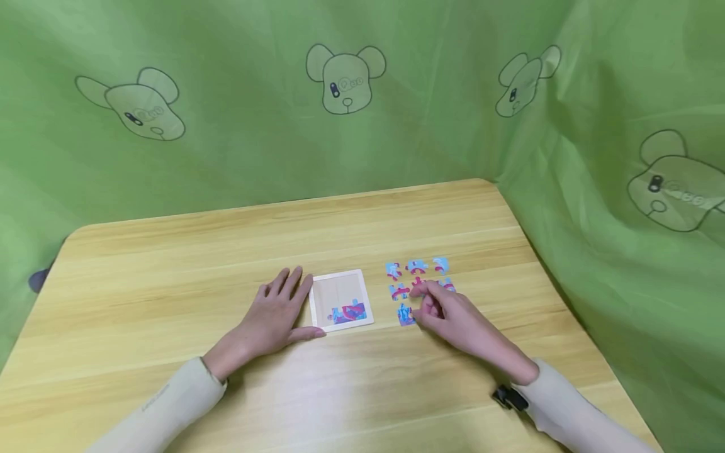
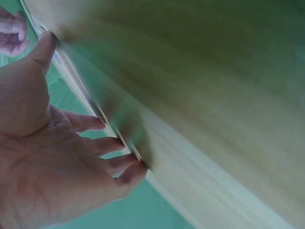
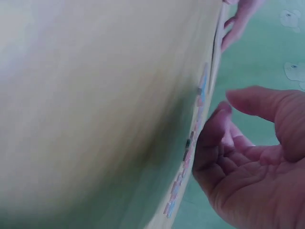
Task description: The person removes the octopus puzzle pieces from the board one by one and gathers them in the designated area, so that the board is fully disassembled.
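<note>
In the head view a square puzzle tray (image 1: 340,274) with a pale rim lies on the table. Joined blue, pink and purple puzzle pieces (image 1: 350,312) fill part of its lower right. My left hand (image 1: 277,313) rests at the tray's left side, fingers spread, thumb at the near left corner. To the right of the tray, my right hand (image 1: 453,313) hovers over loose jigsaw pieces (image 1: 416,267), its fingers bent and thumb apart from the index finger. Nothing shows between them in the right wrist view. A blue piece (image 1: 404,314) lies by the thumb; the hand partly covers other pieces.
The wooden table (image 1: 226,251) has rounded far corners. A green curtain (image 1: 255,157) printed with bear heads hangs behind it and along the right side. A black band (image 1: 510,397) sits at the right sleeve's cuff.
</note>
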{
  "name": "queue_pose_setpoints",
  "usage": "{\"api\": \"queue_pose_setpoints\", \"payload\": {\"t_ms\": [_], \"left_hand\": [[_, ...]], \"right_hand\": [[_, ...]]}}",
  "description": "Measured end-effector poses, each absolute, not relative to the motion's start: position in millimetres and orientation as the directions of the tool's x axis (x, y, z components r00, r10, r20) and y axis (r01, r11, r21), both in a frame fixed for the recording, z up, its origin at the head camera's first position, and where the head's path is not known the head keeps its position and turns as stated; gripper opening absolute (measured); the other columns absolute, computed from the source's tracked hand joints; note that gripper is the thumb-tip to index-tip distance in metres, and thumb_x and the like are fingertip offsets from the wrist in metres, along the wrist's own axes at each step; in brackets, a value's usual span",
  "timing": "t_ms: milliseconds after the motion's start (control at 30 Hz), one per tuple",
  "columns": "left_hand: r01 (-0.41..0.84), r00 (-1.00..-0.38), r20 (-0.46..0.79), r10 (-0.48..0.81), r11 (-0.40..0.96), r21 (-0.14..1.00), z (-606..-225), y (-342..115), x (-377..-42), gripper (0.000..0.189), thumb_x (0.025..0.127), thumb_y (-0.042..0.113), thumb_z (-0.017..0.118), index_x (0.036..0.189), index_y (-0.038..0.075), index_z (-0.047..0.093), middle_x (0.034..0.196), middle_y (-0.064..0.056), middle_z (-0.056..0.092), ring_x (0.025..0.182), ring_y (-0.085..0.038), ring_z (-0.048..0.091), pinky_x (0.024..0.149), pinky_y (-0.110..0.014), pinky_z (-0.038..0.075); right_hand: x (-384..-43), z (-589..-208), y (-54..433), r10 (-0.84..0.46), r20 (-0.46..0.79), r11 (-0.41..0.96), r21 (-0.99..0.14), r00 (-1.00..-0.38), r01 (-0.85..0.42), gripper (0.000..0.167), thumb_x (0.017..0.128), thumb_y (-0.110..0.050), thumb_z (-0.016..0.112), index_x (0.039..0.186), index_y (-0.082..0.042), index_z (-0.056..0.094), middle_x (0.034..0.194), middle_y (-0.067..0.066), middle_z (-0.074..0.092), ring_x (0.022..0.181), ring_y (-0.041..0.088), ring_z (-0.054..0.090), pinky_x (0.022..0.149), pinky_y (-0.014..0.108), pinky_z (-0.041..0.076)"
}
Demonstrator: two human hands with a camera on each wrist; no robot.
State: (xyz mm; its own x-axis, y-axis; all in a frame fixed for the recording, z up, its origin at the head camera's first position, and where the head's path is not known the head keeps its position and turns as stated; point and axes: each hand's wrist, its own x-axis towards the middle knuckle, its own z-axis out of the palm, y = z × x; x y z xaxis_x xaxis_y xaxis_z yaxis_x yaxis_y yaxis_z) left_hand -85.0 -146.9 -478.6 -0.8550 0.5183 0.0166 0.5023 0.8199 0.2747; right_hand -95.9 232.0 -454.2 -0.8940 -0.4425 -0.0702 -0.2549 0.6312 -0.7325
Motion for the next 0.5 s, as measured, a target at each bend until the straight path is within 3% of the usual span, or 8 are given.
{"api": "queue_pose_setpoints", "payload": {"t_ms": [267, 500], "left_hand": [[0.497, -0.858, -0.003, 0.514, 0.829, 0.256, -474, -146, -83, 0.103, 0.097, 0.065, 0.074, 0.164, -0.007, 0.040, 0.167, -0.036, 0.035, 0.151, -0.058, 0.036, 0.106, -0.074, 0.042], [0.489, -0.860, -0.020, 0.510, 0.834, 0.256, -475, -145, -84, 0.104, 0.098, 0.065, 0.072, 0.166, -0.006, 0.038, 0.169, -0.034, 0.033, 0.153, -0.057, 0.034, 0.108, -0.073, 0.041]], "right_hand": [[-100, -452, 208, -0.520, -0.103, 0.556, -0.795, -0.848, -0.244, 0.020, 0.107, -0.011, 0.070, 0.126, -0.006, 0.072, 0.087, -0.005, 0.065, 0.075, 0.014, 0.056, 0.070, 0.027, 0.049], [-107, -448, 183, -0.600, -0.151, 0.541, -0.800, -0.786, -0.259, 0.025, 0.109, -0.017, 0.067, 0.132, -0.007, 0.071, 0.093, -0.006, 0.067, 0.079, 0.015, 0.058, 0.075, 0.029, 0.050]]}}
